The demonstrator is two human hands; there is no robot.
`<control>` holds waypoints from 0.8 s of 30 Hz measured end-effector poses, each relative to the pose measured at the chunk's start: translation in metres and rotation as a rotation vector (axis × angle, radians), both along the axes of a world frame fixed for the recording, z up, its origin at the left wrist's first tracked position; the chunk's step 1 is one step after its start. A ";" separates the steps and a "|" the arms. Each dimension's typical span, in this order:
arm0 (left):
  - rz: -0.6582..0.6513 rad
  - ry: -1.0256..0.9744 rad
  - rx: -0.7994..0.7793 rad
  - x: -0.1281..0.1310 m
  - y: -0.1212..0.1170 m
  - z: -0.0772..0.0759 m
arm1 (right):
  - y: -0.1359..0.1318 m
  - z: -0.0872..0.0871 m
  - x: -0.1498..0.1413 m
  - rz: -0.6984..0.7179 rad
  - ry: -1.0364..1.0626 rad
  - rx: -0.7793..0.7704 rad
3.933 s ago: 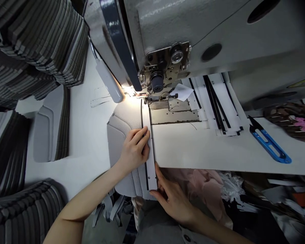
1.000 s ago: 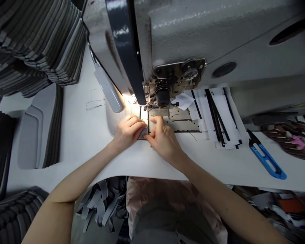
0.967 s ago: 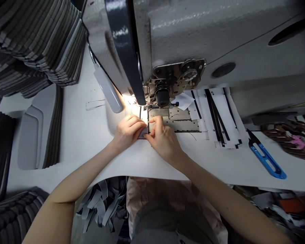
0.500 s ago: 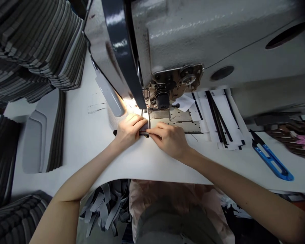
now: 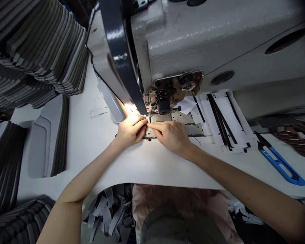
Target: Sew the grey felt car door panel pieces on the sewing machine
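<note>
Fabric strip (image 5: 147,135) mostly hidden, can't tell its long axis, pinched tight by my left hand (image 5: 130,131) and right hand (image 5: 171,136), needle plate (image 5: 162,117) at 1 o'clock

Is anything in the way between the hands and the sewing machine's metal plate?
No, nothing visible is: the right hand lies over the metal plate, and the left hand reaches its edge.

Blue snips (image 5: 279,165), prob. grey pad stacks (image 5: 40,44)
</note>
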State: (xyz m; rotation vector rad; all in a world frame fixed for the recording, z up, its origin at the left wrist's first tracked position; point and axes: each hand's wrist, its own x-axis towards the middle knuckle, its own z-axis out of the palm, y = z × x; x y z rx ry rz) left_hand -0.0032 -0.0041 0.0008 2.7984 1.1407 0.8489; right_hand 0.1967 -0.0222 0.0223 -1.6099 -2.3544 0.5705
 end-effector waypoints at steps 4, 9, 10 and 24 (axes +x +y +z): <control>0.031 -0.035 -0.043 -0.006 0.004 -0.006 | 0.006 0.002 -0.003 -0.027 -0.026 -0.011; 0.054 -0.031 -0.021 -0.009 0.013 -0.009 | 0.008 -0.002 -0.004 -0.041 -0.034 0.005; 0.051 -0.028 -0.016 -0.009 0.015 -0.008 | 0.008 -0.004 -0.004 -0.039 -0.022 0.015; 0.123 -0.041 -0.098 -0.013 0.025 -0.018 | 0.002 -0.018 -0.003 -0.042 0.048 0.102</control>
